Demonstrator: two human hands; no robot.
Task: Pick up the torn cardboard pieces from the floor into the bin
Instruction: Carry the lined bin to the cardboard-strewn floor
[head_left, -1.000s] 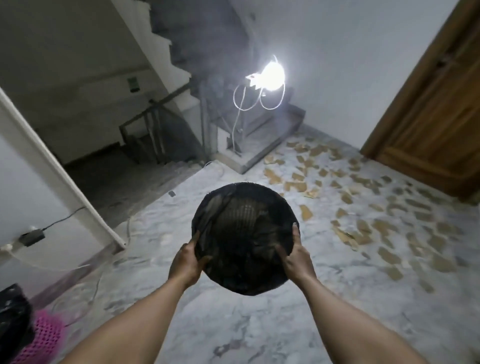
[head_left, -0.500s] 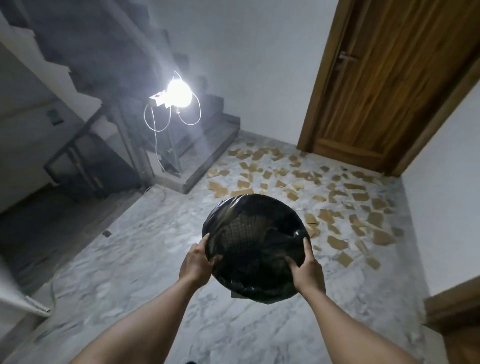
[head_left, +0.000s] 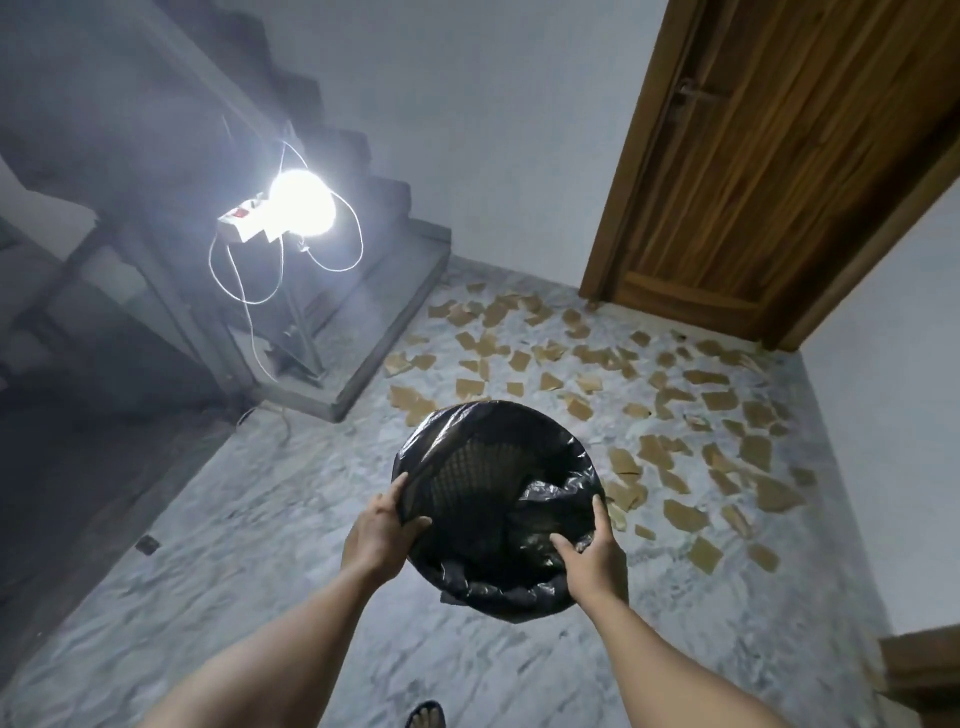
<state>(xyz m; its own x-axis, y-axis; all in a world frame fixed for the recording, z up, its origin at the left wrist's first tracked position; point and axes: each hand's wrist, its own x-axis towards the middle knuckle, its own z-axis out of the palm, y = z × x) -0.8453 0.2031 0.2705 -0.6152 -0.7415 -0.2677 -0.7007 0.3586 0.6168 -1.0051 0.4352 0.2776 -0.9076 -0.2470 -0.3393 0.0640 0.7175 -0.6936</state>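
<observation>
We hold the black-lined bin (head_left: 467, 467) above the floor (head_left: 260, 519), left hand (head_left: 382, 535) & right hand (head_left: 592, 566) gripping its rim. Torn cardboard pieces (head_left: 685, 517) lie scattered ahead; prob. light, flat, stiff-ish, so pinch at edges.

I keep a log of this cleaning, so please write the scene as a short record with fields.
left hand: grips the bin at its rim, left side
right hand: grips the same rim, right side
bin: black bag lining, no cardboard seen inside
cardboard pieces: scattered on the floor, between bin and door
lamp: lit, beside the stairs
</observation>
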